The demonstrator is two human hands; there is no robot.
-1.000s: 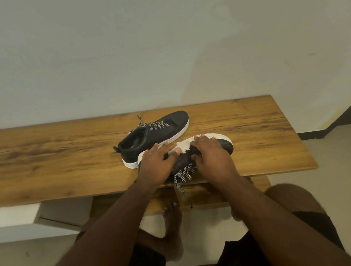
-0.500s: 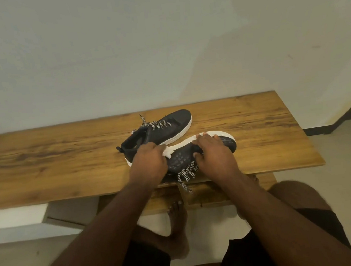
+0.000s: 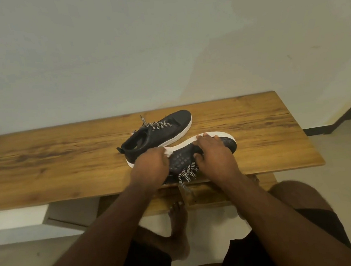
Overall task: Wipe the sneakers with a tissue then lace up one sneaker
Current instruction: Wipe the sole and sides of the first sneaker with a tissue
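the near black sneaker with a white rubber sole (image 3: 183, 155) lies tipped on its side at the front edge of the table, its dark patterned tread turned up toward the camera and its black-and-white checkered laces (image 3: 187, 173) spilling over the table's lip. its long axis runs left to right and slightly away, toe to the person's right, heel hidden under the left hand. a small white crumpled tissue (image 3: 168, 152) shows at the fingertips of the left hand (image 3: 151, 167), which curls round it and presses it against the sole near the heel end. the right hand (image 3: 214, 152) lies over the toe half, fingers hooked over the white sole edge and thumb on the tread, gripping the shoe to steady it.

the coming wipe turns on this: the uncleaned run of sole stretches from the tissue toward the right hand, along the shoe's length, so the left hand is the one placed to sweep rightward, i judge.

just behind, touching or nearly touching the near shoe's sole, stands the second black sneaker with a white sole (image 3: 159, 132), upright, toe pointing right and away, its laces loose. both rest on the long brown wood-grain table (image 3: 55, 165), against a pale wall.

no brand, label or writing can be read on either shoe.
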